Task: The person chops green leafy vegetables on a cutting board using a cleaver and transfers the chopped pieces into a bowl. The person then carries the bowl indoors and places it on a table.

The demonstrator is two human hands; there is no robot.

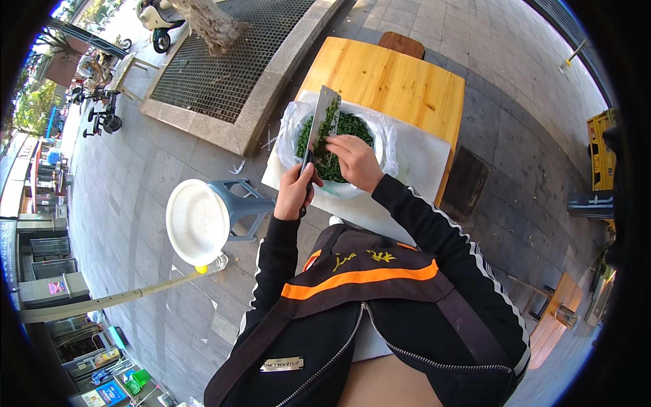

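My left hand [295, 191] grips the black handle of a cleaver [321, 119], whose broad blade points away from me. Bits of chopped greens stick to the face of the blade. With its fingertips at the blade's right side, my right hand [355, 162] touches or nearly touches those bits; I cannot tell whether it pinches any. Under both lies a heap of finely chopped greens [356, 129] in a round container lined with a clear plastic bag [389, 147]. This stands on a white cutting board [419, 157] at the near end of a wooden table [386, 76].
Left of the table, a white plastic colander [198, 224] rests on a blue-grey plastic stool [244, 206]. A stone-edged tree grate [218, 76] lies beyond it. Wooden stools [402, 45] flank the table. Farther right sits a yellow crate [601, 150].
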